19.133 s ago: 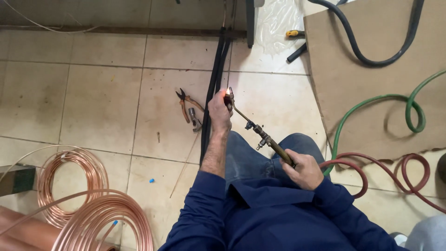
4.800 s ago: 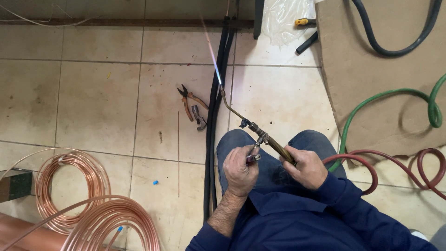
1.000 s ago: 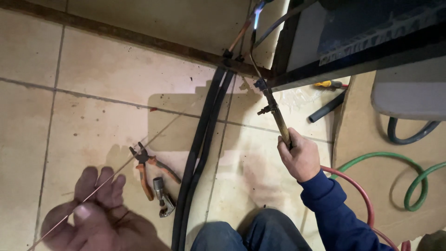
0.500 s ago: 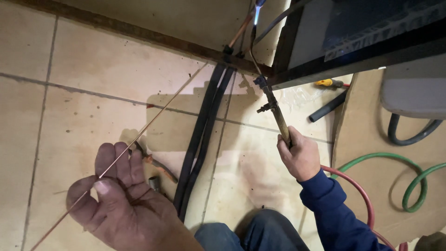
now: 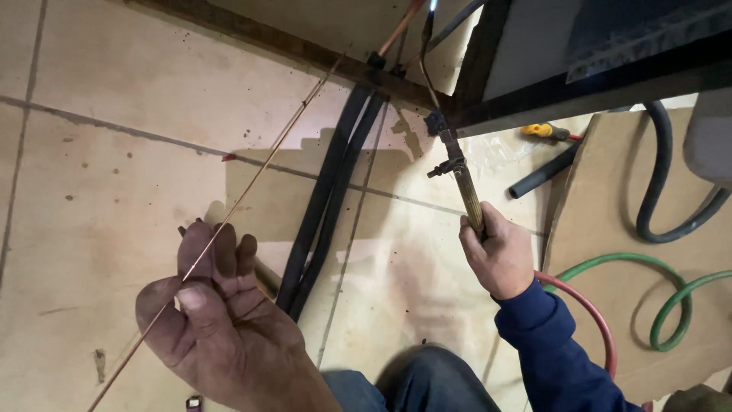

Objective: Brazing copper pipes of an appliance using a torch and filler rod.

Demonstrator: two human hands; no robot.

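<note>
My left hand (image 5: pixel 217 309), dirty and close to the camera, pinches a thin copper-coloured rod (image 5: pixel 263 164) between thumb and fingers. The rod slants up to the right, its tip near the black insulated pipes (image 5: pixel 328 191). My right hand (image 5: pixel 499 255) grips the brass handle of a gas torch (image 5: pixel 457 172). The torch's bent neck reaches up to a copper pipe (image 5: pixel 400 23) at the top edge, where a small blue flame (image 5: pixel 433 4) burns beside a dark metal cabinet (image 5: pixel 579 53).
Red hose (image 5: pixel 591 317) and green hose (image 5: pixel 671 305) run from the torch over a cardboard sheet (image 5: pixel 610 198). A black hose (image 5: pixel 659 183), a yellow-handled tool (image 5: pixel 541 131) and a black tube (image 5: pixel 545 172) lie at right. My blue-trousered knee (image 5: pixel 427 381) is at the bottom.
My left hand has lifted nearer the camera with the rod, and the rod's tip has swung up toward the pipes. The pliers on the floor are now hidden behind the hand. The torch stays put.
</note>
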